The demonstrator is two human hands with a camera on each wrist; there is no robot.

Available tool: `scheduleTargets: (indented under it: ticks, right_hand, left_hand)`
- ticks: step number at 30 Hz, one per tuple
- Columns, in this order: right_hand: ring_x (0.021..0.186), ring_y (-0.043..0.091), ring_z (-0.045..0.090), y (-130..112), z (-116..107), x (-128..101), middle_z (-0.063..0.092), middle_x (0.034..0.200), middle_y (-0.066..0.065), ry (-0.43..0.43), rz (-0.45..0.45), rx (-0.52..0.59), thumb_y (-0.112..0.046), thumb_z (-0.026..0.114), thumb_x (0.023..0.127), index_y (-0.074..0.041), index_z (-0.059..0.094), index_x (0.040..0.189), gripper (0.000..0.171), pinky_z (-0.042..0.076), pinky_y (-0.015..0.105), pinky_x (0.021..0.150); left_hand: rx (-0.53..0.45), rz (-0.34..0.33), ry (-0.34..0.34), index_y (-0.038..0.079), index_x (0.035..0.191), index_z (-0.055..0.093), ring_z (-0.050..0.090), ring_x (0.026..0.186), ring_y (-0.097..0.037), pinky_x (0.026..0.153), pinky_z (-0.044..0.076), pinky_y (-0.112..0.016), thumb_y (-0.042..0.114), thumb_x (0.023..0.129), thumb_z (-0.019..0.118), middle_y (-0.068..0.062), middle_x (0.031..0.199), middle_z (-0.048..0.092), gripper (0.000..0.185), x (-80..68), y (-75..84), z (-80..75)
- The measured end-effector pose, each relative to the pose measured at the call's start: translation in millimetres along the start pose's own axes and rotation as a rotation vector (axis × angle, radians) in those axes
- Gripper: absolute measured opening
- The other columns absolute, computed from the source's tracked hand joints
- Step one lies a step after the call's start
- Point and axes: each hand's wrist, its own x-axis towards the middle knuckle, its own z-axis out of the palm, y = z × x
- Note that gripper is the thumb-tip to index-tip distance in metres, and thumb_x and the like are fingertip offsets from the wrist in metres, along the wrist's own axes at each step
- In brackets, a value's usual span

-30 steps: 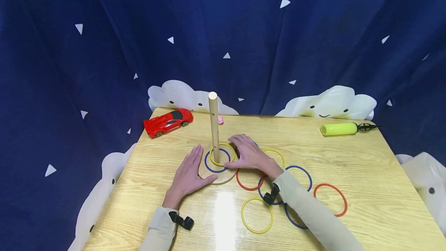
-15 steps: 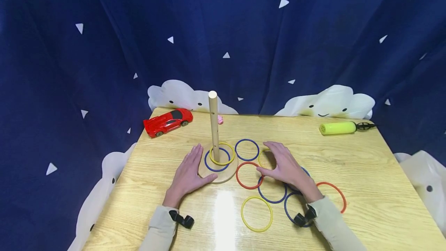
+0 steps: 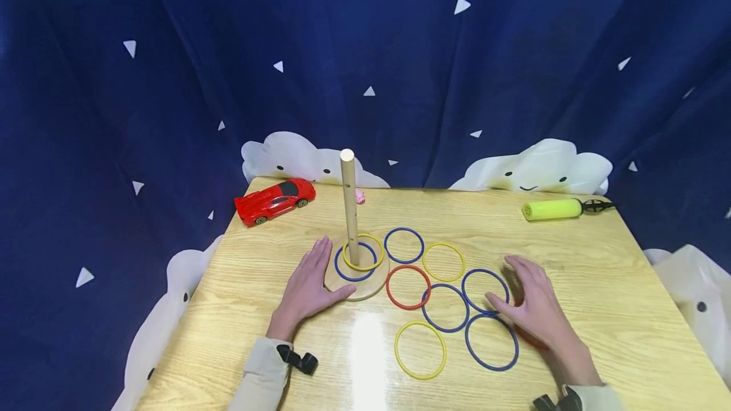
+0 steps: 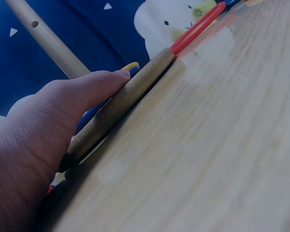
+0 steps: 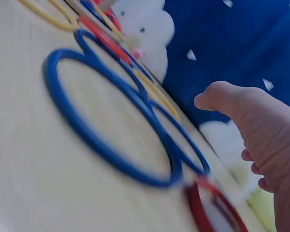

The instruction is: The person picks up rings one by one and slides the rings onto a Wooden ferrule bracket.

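Note:
In the head view my left hand [image 3: 308, 284] rests against a round wooden base [image 3: 371, 285], fingers straight along its left rim. Its thumb lies on the base's top edge in the left wrist view. A tall wooden post [image 3: 349, 208] stands upright from the base. Around the post's foot are a blue ring [image 3: 335, 264] and a yellow ring [image 3: 383, 252]. My right hand [image 3: 537, 303] hovers above the table, fingers spread and holding nothing. Beneath it a red ring [image 5: 195, 212] is partly hidden. Nearest to its thumb lies a blue ring [image 3: 507, 290].
Several more rings lie flat right of the base, among them a red ring [image 3: 387, 288] and a yellow ring [image 3: 445, 351]. At the back are a red toy car [image 3: 275, 202], a small pink figure [image 3: 360, 196] and a yellow-green pump [image 3: 553, 209]. A dark blue curtain [image 3: 365, 37] hangs behind.
My right hand has moved from the base toward the right and nearer, over the red ring, uncovering rings it had hidden. The left hand has stayed in place.

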Motion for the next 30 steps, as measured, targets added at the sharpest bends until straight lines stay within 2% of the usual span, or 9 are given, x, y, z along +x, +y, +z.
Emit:
scheduleTargets:
  ticks: [2,5,7,8,11,13,15,24,30]
  right_hand:
    - [0.132,0.052,0.043,8.2,-7.4,-12.7,0.051,0.146,0.029,0.017,0.036,-0.002,-0.031,0.092,0.075,0.005,0.053,0.145,0.088,0.031,0.066,0.111]
    - [0.132,0.051,0.042,18.0,-16.5,-31.4,0.051,0.145,0.029,0.034,0.095,0.016,-0.030,0.091,0.076,0.004,0.053,0.145,0.086,0.024,0.047,0.121]
    - [0.132,0.051,0.041,22.9,-20.5,-43.2,0.052,0.144,0.028,0.041,0.128,0.024,-0.030,0.091,0.076,0.004,0.054,0.143,0.083,0.018,0.033,0.122]
    - [0.132,0.051,0.041,25.0,-21.9,-48.8,0.052,0.144,0.028,0.041,0.142,0.025,-0.030,0.090,0.077,0.004,0.054,0.143,0.083,0.016,0.031,0.121]
    - [0.133,0.052,0.039,28.8,-24.3,-62.2,0.051,0.144,0.029,0.031,0.177,0.013,-0.033,0.089,0.079,0.003,0.054,0.143,0.082,0.020,0.047,0.123]
    - [0.132,0.053,0.039,30.3,-24.9,-68.3,0.050,0.144,0.029,0.028,0.188,0.002,-0.034,0.089,0.079,0.003,0.053,0.143,0.082,0.023,0.061,0.118]
    - [0.132,0.053,0.038,30.9,-25.7,-72.7,0.050,0.145,0.030,0.030,0.192,-0.002,-0.034,0.090,0.078,0.003,0.053,0.143,0.083,0.025,0.069,0.112]
    - [0.130,0.055,0.038,31.2,-28.3,-86.9,0.047,0.147,0.030,0.015,0.192,-0.037,-0.037,0.089,0.077,0.003,0.051,0.146,0.088,0.022,0.066,0.114]
    - [0.126,0.052,0.041,32.9,-29.0,-90.4,0.049,0.144,0.027,0.013,0.146,-0.066,-0.040,0.095,0.067,0.007,0.055,0.141,0.096,0.026,0.065,0.101]
  left_hand:
    - [0.001,0.003,0.002,0.013,0.169,0.014,0.003,0.162,-0.015,0.131,0.013,-0.043,0.089,0.082,0.056,0.000,0.176,0.011,0.122,1.0,0.1,-0.1]
    - [0.008,0.005,0.007,0.013,0.169,0.014,0.004,0.162,-0.016,0.131,0.014,-0.043,0.089,0.082,0.055,-0.001,0.176,0.012,0.123,2.6,-0.2,-0.4]
    - [0.013,0.008,0.008,0.012,0.169,0.014,0.005,0.162,-0.017,0.131,0.014,-0.043,0.090,0.082,0.055,-0.001,0.176,0.012,0.123,3.3,-1.1,-0.2]
    - [0.015,0.007,0.005,0.013,0.169,0.014,0.004,0.162,-0.016,0.131,0.013,-0.042,0.090,0.082,0.054,0.000,0.176,0.011,0.123,3.6,-1.5,0.0]
    - [0.015,0.015,0.003,0.012,0.169,0.015,0.004,0.162,-0.016,0.131,0.013,-0.042,0.090,0.082,0.054,0.000,0.176,0.011,0.123,3.1,-2.3,0.4]
    - [0.015,0.019,0.004,0.011,0.169,0.016,0.004,0.162,-0.015,0.131,0.014,-0.042,0.089,0.082,0.054,0.000,0.176,0.012,0.122,2.3,-2.2,0.6]
    - [0.015,0.019,0.005,0.011,0.169,0.016,0.005,0.162,-0.016,0.131,0.014,-0.042,0.089,0.083,0.054,0.000,0.176,0.012,0.122,1.9,-1.4,0.4]
    - [0.012,0.021,0.020,0.011,0.168,0.017,0.007,0.162,-0.018,0.131,0.016,-0.043,0.088,0.083,0.056,-0.001,0.176,0.013,0.122,-0.6,0.0,-0.5]
    - [-0.003,0.017,0.016,0.011,0.168,0.017,0.008,0.162,-0.019,0.131,0.016,-0.044,0.087,0.082,0.058,-0.002,0.176,0.013,0.122,-0.4,0.9,-2.3]
